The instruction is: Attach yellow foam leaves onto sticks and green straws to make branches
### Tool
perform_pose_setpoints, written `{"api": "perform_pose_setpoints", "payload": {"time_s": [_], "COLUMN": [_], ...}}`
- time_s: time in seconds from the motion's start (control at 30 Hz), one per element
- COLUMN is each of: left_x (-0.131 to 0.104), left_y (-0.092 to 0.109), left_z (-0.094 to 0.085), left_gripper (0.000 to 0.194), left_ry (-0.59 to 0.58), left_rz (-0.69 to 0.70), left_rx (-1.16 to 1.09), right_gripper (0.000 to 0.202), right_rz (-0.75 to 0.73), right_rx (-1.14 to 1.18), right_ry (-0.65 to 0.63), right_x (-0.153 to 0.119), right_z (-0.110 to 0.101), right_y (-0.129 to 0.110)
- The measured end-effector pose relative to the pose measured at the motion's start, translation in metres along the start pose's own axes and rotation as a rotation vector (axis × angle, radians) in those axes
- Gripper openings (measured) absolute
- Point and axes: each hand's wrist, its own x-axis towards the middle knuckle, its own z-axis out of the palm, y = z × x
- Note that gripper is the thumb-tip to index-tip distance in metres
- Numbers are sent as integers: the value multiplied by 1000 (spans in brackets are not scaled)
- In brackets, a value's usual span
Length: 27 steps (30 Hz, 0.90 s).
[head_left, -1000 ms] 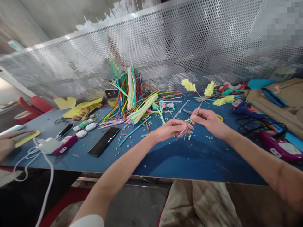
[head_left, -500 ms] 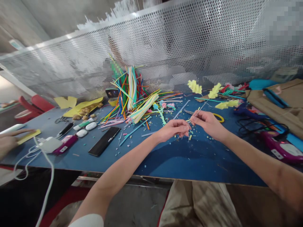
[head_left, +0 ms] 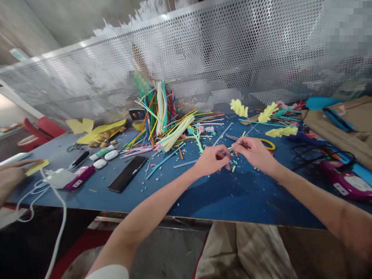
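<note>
Yellow sprig (head_left: 266,112) sits farther right than a second ago | three fuzzy, lobed leaves (head_left: 239,108), thin wire stems (head_left: 254,127) | above blue desk (head_left: 186,203), leaves pointing away, long axis slanting rightward | right hand (head_left: 253,152) pinches stems; left hand (head_left: 211,159) curls beside them, grip unclear

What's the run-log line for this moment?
left hand: fingers curled by sprig's lower end, grip unclear | right hand: pinching yellow-leaf sprig | scissors: on table, partly behind right hand | phone: on table
</note>
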Motion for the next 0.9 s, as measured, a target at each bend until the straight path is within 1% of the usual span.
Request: {"api": "perform_pose_setpoints", "payload": {"time_s": [0.13, 0.2, 0.27, 0.37, 0.47, 0.53, 0.63, 0.77, 0.9], "left_x": [4, 5, 5, 5, 5, 4, 2, -4, -8], "left_y": [-4, -7, -9, -12, -13, -11, -8, -3, -2], "left_z": [0, 0, 1, 4, 7, 9, 12, 14, 16], "left_gripper": [37, 41, 40, 38, 40, 42, 46, 51, 46], "left_ry": [-131, -155, -164, -182, -216, -236, -295, -418, -543], "left_rz": [-69, -90, -95, -89, -91, -103, -106, -80, -48], "left_rx": [-320, -438, -526, -599, -582, -561, -567, -594, -671], "right_gripper": [35, 33, 32, 33, 34, 32, 27, 21, 15], "right_rz": [47, 28, -7, -24, -17, 14, 79, 116, 140], "right_rx": [16, 13, 60, 251, 472, 580, 698, 864, 991], "right_ry": [-51, -61, -41, 57, 185, 223, 185, 113, 41], "right_x": [1, 1, 2, 4, 7, 8, 7, 5, 3], "right_z": [-4, -6, -7, -8, -8, -8, -9, -12, -12], "right_y": [-1, -3, -4, -2, 3, 6, 6, 1, -5]}}
